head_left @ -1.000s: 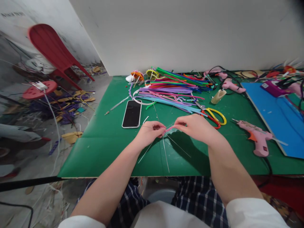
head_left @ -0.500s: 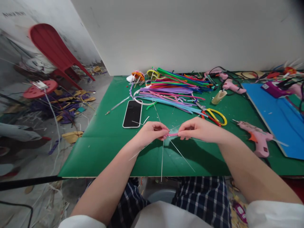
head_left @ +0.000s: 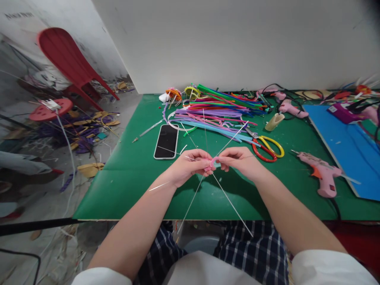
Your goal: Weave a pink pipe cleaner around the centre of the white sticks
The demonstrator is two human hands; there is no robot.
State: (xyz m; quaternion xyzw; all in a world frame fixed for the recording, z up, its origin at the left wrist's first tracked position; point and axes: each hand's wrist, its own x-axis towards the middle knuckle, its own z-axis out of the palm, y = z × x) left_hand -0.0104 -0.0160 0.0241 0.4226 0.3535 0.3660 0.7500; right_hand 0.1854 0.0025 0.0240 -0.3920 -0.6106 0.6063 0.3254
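My left hand (head_left: 194, 163) is closed at the centre of several thin, pale wires (head_left: 233, 206) that fan out like spokes. Between its fingertips and those of my right hand (head_left: 237, 159) a pink pipe cleaner (head_left: 215, 160) curves in a small loop. My right hand pinches the free end of that loop. Where the wires meet, my fingers hide the join. Just behind the hands lie a phone (head_left: 166, 141) with a dark screen and a pair of scissors (head_left: 268, 148) with red and yellow handles.
Bundles of coloured pipe cleaners (head_left: 213, 114) lie along the back of the green table (head_left: 124, 186). To the right are a pink glue gun (head_left: 322, 174), a blue board (head_left: 341, 150) and a cream tube-like piece (head_left: 274, 122). A white panel (head_left: 237, 43) rises behind.
My right hand has come left, closer to my left hand, and the pink pipe cleaner between them has gone from nearly straight to curved. The wires have turned.
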